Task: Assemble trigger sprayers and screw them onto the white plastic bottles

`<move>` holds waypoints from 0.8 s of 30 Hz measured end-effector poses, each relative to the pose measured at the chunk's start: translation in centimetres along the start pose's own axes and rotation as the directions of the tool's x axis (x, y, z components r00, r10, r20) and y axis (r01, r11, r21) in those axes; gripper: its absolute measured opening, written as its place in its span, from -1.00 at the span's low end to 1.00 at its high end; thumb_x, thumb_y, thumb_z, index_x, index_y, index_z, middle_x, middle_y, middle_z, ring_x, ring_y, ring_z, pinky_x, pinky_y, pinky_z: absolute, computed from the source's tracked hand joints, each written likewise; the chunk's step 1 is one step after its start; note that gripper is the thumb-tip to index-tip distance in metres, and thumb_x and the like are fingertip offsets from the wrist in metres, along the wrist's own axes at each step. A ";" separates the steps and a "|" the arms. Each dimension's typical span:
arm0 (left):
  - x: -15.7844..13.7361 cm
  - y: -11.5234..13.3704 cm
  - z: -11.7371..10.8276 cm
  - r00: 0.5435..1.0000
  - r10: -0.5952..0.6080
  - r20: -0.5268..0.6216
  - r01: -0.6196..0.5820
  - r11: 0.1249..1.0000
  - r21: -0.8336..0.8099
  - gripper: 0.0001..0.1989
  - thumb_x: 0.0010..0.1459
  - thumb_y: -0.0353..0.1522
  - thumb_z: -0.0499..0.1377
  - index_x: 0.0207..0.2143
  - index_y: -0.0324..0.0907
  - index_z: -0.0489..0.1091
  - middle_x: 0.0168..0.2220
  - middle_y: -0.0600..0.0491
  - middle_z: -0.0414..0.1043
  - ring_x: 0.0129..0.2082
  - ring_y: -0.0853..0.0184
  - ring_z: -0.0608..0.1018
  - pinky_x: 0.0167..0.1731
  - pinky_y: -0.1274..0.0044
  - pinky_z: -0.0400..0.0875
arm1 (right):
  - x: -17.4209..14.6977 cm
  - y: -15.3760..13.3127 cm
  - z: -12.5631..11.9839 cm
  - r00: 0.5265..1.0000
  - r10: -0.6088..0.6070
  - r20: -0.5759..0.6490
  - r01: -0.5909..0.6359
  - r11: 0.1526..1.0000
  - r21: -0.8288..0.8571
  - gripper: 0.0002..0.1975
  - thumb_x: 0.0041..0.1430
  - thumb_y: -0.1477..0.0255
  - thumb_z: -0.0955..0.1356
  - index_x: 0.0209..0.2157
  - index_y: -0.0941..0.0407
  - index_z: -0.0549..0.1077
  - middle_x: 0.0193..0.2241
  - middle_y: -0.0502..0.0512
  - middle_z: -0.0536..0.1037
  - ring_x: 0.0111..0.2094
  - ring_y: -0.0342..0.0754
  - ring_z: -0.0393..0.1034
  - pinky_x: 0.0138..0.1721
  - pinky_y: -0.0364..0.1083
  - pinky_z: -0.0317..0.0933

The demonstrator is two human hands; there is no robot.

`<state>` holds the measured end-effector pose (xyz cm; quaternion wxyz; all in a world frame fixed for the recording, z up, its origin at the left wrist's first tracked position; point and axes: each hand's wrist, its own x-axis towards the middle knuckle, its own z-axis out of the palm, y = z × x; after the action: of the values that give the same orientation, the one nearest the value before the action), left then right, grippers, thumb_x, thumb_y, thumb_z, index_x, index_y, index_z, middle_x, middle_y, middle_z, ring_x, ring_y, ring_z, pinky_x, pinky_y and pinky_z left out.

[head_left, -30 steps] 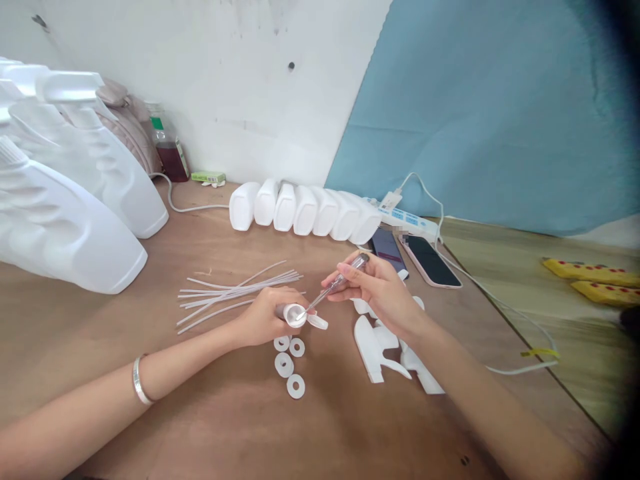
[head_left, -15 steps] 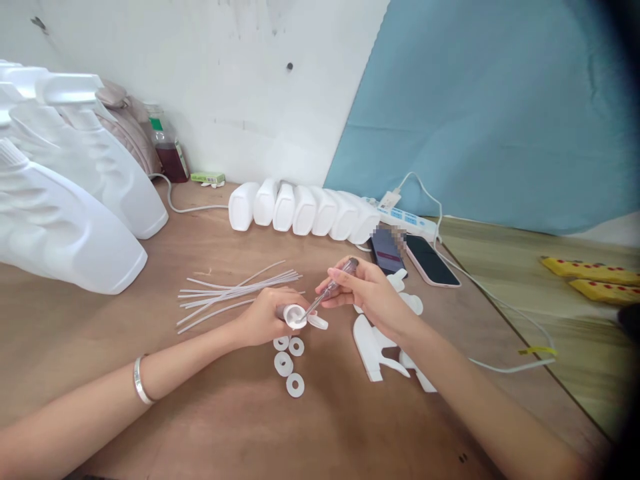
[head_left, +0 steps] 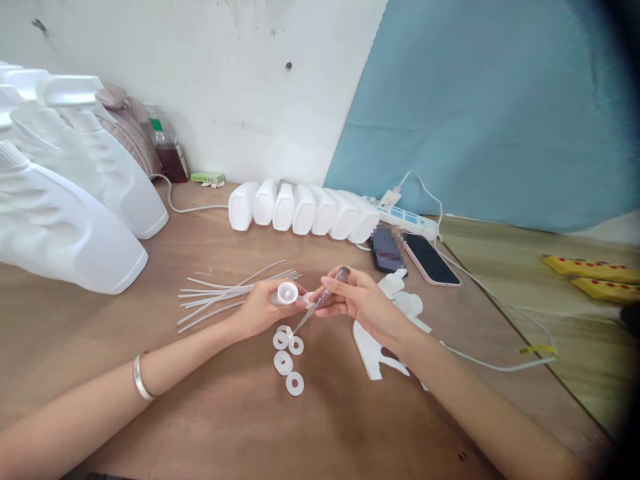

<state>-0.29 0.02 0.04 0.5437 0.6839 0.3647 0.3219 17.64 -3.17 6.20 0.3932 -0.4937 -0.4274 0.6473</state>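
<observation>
Above your wooden table [head_left: 200, 413], with a row of white bottles [head_left: 304, 210] beyond, your left hand [head_left: 256, 310] is wrapped around a white sprayer head [head_left: 288, 293], round opening turned toward you, and your right hand [head_left: 363, 301] pinches a slim screwdriver [head_left: 309, 315], its tip slanting down near the white rings [head_left: 283, 370].
</observation>
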 end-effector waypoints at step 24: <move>3.8 2.0 4.0 0.973 -0.111 -0.201 0.106 0.994 -0.032 -0.78 0.15 -0.22 0.02 -0.25 -0.18 0.20 -0.21 0.02 0.32 -0.13 0.29 0.36 -0.08 0.45 0.22 | -6.9 0.2 1.4 0.909 -0.330 0.256 0.339 0.228 -0.913 -0.75 0.21 0.37 0.20 -0.08 0.15 0.24 -0.70 -0.11 0.33 -0.70 -0.14 0.23 -0.65 -0.18 -0.12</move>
<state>5.33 0.97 1.35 0.5276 0.6210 0.4516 0.3634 17.65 -9.88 8.31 0.1564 -0.5223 -0.8196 0.1760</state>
